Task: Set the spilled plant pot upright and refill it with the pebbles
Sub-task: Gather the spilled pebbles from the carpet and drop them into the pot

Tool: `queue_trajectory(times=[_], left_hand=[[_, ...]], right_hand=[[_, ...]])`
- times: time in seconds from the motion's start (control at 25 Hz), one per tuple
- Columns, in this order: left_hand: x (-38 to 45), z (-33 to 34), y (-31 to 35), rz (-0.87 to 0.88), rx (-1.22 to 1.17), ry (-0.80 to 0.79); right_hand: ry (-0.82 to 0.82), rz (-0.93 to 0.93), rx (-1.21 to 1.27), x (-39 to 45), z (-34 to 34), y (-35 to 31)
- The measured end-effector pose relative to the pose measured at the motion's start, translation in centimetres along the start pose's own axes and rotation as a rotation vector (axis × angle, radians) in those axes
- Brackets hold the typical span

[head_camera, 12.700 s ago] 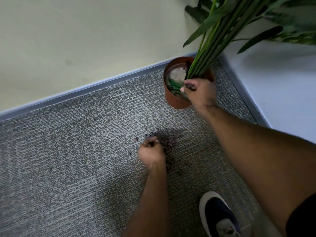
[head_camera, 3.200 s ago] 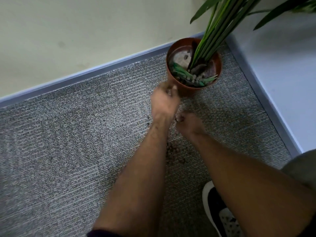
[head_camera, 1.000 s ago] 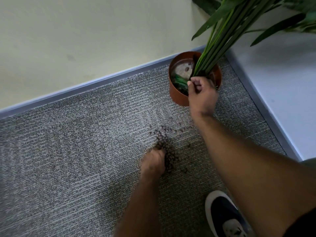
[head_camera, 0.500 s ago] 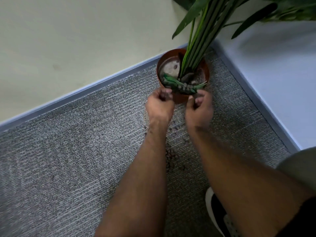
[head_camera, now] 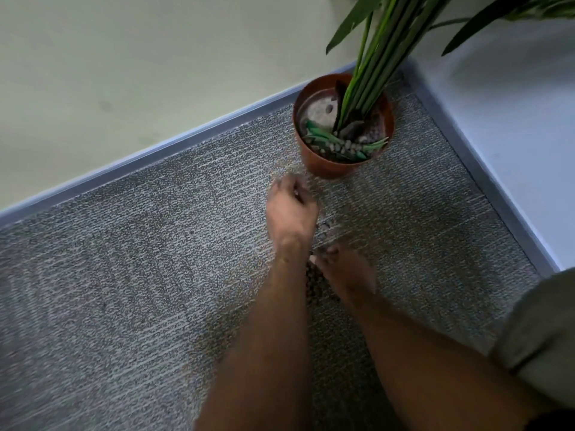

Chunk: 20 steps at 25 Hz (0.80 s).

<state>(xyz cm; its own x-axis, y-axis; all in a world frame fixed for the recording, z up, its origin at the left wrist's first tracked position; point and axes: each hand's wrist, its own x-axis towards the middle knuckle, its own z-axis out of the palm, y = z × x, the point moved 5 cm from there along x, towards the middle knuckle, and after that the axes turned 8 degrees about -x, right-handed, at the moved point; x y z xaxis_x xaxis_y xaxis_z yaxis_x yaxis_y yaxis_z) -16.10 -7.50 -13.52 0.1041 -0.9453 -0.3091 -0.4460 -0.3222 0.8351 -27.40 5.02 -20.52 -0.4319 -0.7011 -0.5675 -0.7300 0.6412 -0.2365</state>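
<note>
The terracotta plant pot [head_camera: 329, 169] stands upright on the carpet in the corner. Green stalks rise from it and some pebbles lie inside. Loose brown pebbles [head_camera: 325, 227] are spilled on the carpet in front of it, partly hidden by my arms. My left hand [head_camera: 291, 213] is just below the pot's front. It is blurred, with its fingers curled, and any contents are hidden. My right hand [head_camera: 343, 270] is lower, on the pebble pile, with its fingers curled down into the pebbles.
Grey carpet [head_camera: 124, 290] runs to a grey skirting strip [head_camera: 174, 141] along a pale green wall. A white wall [head_camera: 513, 135] closes the right side. The plant's leaves [head_camera: 485, 14] hang over the top right.
Both hands were at the pot's front rim half a second ago. Since then my right hand has dropped back onto the pebble pile and my left hand has come slightly away from the pot.
</note>
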Motion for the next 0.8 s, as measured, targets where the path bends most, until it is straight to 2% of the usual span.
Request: queue_trajectory(times=[0.08, 0.16, 0.28, 0.48, 0.64, 0.8], left_hand=[[-3.7, 0.5, -5.8, -0.148, 0.161, -0.075], [-7.3, 0.5, -10.7, -0.242, 0.341, -0.167], [-8.4, 0.4, -13.0, -0.175, 0.394, -0.192], [-7.3, 0.0, -13.3, -0.109, 0.306, -0.267], [-7.8, -0.1, -13.2, -0.105, 0.306, -0.305], [-8.6, 0.1, -14.3, -0.047, 0.427, -0.367]], right_hand=[[-0.127, -0.003, -0.045, -0.6, 1.5, 0.1], [-0.150, -0.101, -0.167, -1.1, 2.7, -0.5], [-0.141, -0.249, -0.296, -1.8, 3.6, -1.7], [-0.155, -0.363, -0.172, -1.5, 3.3, -2.7], [-0.138, -0.265, -0.038, -0.9, 3.2, -2.2], [-0.089, -0.179, 0.034, -0.5, 3.3, -1.5]])
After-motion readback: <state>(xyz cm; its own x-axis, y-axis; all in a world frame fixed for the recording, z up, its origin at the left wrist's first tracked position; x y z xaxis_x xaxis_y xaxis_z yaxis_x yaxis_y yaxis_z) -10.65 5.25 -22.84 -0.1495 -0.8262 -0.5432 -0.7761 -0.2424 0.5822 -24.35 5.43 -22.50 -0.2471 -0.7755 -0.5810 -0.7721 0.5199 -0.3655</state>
